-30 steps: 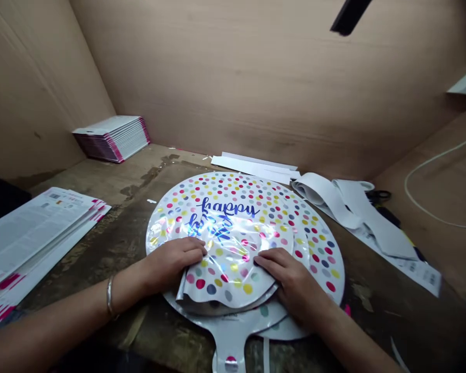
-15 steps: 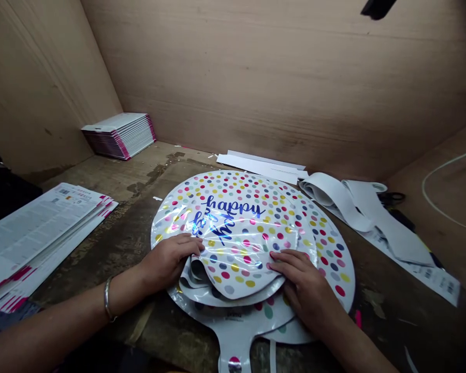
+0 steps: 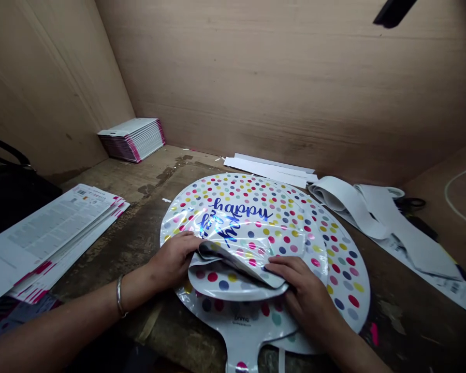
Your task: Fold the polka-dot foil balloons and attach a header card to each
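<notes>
A flat foil balloon (image 3: 252, 233) with coloured dots and blue lettering that reads "happy" lies partly folded over itself in front of me. My left hand (image 3: 178, 256) is closed on the left edge of its fold, thumb side toward the lettering. At the right end of the fold, the fingers of my right hand (image 3: 299, 282) grip the edge. Beneath it lies another dotted foil balloon (image 3: 345, 269), fanned out to the right. A pale neck (image 3: 243, 347) with a single red dot points toward me.
On the left lie several printed cards (image 3: 62, 223), and a stack of white and pink packs (image 3: 134, 140) stands in the back corner. White paper strips (image 3: 272, 168) lie by the back wall. A curled label roll (image 3: 345, 202) and black scissors (image 3: 413, 202) are at right.
The near edge of the top balloon has been folded further back, showing a dotted layer beneath it. Both hands stay at its edges; the whole view has shifted slightly.
</notes>
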### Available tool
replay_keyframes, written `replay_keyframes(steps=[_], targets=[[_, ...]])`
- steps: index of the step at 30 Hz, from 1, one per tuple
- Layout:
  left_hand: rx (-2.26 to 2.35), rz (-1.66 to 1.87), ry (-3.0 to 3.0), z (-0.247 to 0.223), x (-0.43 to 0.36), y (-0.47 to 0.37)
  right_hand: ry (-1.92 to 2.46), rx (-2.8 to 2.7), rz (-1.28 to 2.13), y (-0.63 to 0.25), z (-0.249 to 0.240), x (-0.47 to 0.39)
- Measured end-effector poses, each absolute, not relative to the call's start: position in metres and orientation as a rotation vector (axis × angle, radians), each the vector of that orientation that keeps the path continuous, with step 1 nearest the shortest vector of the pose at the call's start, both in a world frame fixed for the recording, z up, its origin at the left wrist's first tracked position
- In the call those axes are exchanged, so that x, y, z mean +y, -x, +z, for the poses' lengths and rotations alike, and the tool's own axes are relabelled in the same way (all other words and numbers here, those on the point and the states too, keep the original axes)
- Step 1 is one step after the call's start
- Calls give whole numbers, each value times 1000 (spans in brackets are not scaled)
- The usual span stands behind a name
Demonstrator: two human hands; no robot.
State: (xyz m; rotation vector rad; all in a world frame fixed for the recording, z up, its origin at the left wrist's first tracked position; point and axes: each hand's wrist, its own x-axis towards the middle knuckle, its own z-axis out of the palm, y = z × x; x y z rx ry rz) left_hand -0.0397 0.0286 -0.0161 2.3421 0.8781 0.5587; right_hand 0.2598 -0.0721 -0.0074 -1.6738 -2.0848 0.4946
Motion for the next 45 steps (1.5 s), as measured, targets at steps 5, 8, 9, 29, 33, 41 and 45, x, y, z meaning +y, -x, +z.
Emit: replay_keyframes(steps=[5, 8, 9, 29, 33, 41, 45], targets=[[1266, 565, -2266, -13, 33, 31, 1877, -1753, 659, -255, 3, -52], [1425, 567, -2177, -16, 39, 23, 2047, -1649, 636, -249, 6, -46], [1446, 583, -2155, -17, 40, 21, 2095, -1643, 602, -247, 5, -45], [979, 329, -2953, 2, 46, -19, 2322, -1849, 430, -244, 7, -31], [957, 168, -2775, -16, 51, -32, 2333, -1942, 324, -250, 9, -28], [1047, 122, -2729, -27, 48, -33, 1876, -2455, 362, -219, -7, -36], [1107, 139, -2691, -27, 48, -34, 2351, -2077, 159, -266, -2, -32]])
